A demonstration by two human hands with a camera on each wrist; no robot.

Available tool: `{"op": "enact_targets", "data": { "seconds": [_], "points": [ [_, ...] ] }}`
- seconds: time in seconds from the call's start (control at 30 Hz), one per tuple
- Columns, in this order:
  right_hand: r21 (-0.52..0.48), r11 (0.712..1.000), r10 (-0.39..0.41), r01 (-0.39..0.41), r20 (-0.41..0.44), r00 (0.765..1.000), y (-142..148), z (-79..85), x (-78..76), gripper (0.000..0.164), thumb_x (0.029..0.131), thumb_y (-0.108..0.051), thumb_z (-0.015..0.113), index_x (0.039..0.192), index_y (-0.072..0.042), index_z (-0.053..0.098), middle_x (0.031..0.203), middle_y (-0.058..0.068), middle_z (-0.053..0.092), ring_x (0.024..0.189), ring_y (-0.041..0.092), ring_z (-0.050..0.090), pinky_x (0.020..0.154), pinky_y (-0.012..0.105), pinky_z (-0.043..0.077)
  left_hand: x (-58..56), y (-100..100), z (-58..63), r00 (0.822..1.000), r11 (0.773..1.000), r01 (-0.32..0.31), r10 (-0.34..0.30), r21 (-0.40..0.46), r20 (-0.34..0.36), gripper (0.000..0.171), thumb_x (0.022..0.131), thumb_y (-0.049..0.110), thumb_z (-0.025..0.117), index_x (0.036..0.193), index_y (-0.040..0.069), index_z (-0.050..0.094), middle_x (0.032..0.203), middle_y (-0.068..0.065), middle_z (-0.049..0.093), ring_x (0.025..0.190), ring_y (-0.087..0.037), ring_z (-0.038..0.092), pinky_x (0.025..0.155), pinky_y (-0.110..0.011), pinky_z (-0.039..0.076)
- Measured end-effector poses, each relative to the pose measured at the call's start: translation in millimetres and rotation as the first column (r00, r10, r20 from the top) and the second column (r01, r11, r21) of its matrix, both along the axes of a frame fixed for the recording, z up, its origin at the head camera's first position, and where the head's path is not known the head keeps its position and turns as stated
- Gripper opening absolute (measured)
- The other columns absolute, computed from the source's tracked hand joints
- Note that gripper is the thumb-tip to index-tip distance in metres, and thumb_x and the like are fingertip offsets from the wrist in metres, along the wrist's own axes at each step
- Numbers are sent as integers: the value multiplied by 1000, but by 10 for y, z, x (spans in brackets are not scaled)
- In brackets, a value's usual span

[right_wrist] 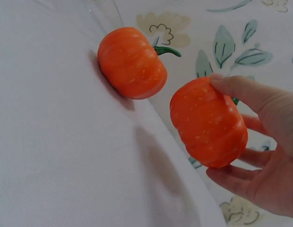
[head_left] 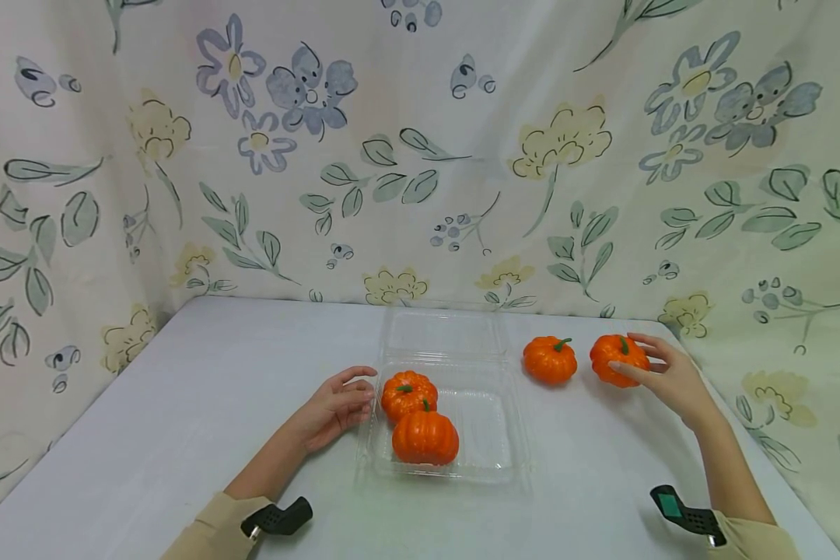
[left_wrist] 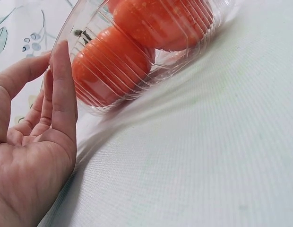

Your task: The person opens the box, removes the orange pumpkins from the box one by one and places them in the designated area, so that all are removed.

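My right hand (head_left: 672,381) pinches a small orange toy pumpkin (right_wrist: 208,124) between thumb and fingers, its green stem mostly behind the thumb in the right wrist view. That pumpkin hangs above the table, its shadow apart from it. Another toy pumpkin (head_left: 549,360) sits on the table just left of it. My left hand (head_left: 334,408) has its fingertips against the left rim of a clear plastic clamshell container (head_left: 486,424), fingers fairly straight. Inside its left half are two toy pumpkins, a rear one (head_left: 407,391) and a front one (head_left: 425,438), side by side.
The container's transparent lid (head_left: 442,333) lies folded back toward the rear of the white table (head_left: 252,342). A floral cloth (head_left: 420,155) hangs behind the table and along its sides. The table's right edge runs close by the right forearm.
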State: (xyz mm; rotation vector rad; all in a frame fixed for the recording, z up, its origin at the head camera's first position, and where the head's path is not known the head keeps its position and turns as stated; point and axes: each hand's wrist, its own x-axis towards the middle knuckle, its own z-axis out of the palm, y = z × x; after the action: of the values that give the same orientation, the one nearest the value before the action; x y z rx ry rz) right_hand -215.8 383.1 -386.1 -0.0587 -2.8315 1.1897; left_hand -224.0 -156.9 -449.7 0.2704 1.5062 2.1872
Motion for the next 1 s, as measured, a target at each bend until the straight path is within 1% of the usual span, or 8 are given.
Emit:
{"op": "enact_targets", "data": {
  "seconds": [0.13, 0.27, 0.37, 0.53, 0.77, 1.0],
  "points": [
    [-1, 1000, -9, 9, 12, 1000, 24, -38, -5, 80, 103, -43, 66, 161, 1, 32, 156, 41, 33, 131, 61, 44, 101, 73, 49, 10, 3, 16, 1000, 1000, -1, 1, 0, -1, 30, 106, 2, 57, 134, 12, 51, 100, 2, 62, 76, -7, 66, 77, -19, 61],
    [0, 1000, -10, 10, 29, 1000, 55, -74, -9, 80, 104, -43, 66, 161, 1, 31, 156, 41, 33, 131, 61, 44, 102, 74, 47, 19, 9, 33, 1000, 1000, 2, -2, 0, -16, 30, 106, 1, 56, 134, 11, 49, 99, 2, 62, 76, -7, 65, 76, -18, 60],
    [5, 1000, -9, 9, 42, 999, 76, -96, -10, 81, 104, -44, 65, 161, 1, 30, 156, 42, 32, 132, 61, 44, 102, 73, 48, 20, 14, 38, 1000, 1000, 5, -5, -5, -29, 30, 106, 0, 55, 134, 11, 49, 99, 2, 62, 76, -7, 65, 76, -18, 60],
    [15, 1000, -6, 5, 59, 998, 97, -135, -12, 81, 104, -43, 65, 161, 1, 29, 155, 42, 32, 131, 61, 44, 102, 69, 50, 20, 15, 31, 1000, 1000, 5, -6, -7, -27, 29, 106, 0, 56, 133, 11, 50, 98, 2, 62, 76, -7, 65, 76, -19, 60],
    [19, 1000, -3, 2, 73, 997, 92, -180, -18, 81, 103, -44, 66, 160, 2, 30, 154, 43, 34, 131, 61, 44, 101, 68, 52, 30, 16, 31, 1000, 1000, 5, -5, -3, -27, 29, 106, 0, 56, 131, 11, 51, 97, 2, 62, 75, -7, 65, 75, -18, 60],
    [15, 1000, -3, 2, 69, 998, 84, -198, -33, 81, 103, -44, 66, 160, 2, 30, 154, 43, 33, 131, 61, 43, 102, 68, 52, 34, 19, 55, 999, 1000, 0, 0, -10, -33, 29, 105, 0, 56, 131, 11, 51, 96, 2, 62, 75, -7, 65, 75, -18, 60]
  ]
}}
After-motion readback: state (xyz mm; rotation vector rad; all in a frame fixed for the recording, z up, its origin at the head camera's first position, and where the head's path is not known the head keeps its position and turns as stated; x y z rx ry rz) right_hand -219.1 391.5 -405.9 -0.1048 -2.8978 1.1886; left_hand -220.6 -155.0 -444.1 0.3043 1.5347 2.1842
